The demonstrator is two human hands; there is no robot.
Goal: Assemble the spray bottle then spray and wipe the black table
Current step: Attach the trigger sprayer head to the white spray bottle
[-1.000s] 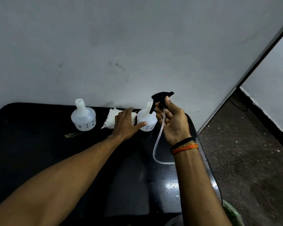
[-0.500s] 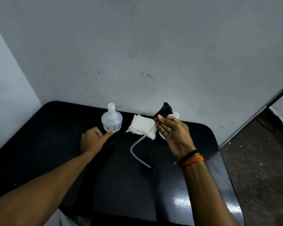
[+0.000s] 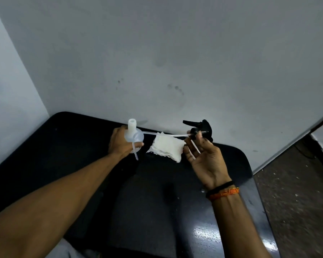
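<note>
Left hand (image 3: 120,141) wrapped round a white bottle (image 3: 133,135) standing on the black bench (image 3: 82,164), neck open. Right hand (image 3: 203,157) raised, fingers curled on the black spray head (image 3: 200,129); its clear tube (image 3: 168,135) runs left to the bottle. Folded white cloth (image 3: 167,148) lies between the hands. Grey wall (image 3: 157,62) behind.

White bottle (image 3: 133,135) upright, uncapped; black sprayer (image 3: 201,129) tilted, clear tube (image 3: 168,135) trailing; cloth (image 3: 167,148) between.

bare room, grey wall (image 3: 175,53), concrete floor (image 3: 296,192)
</note>
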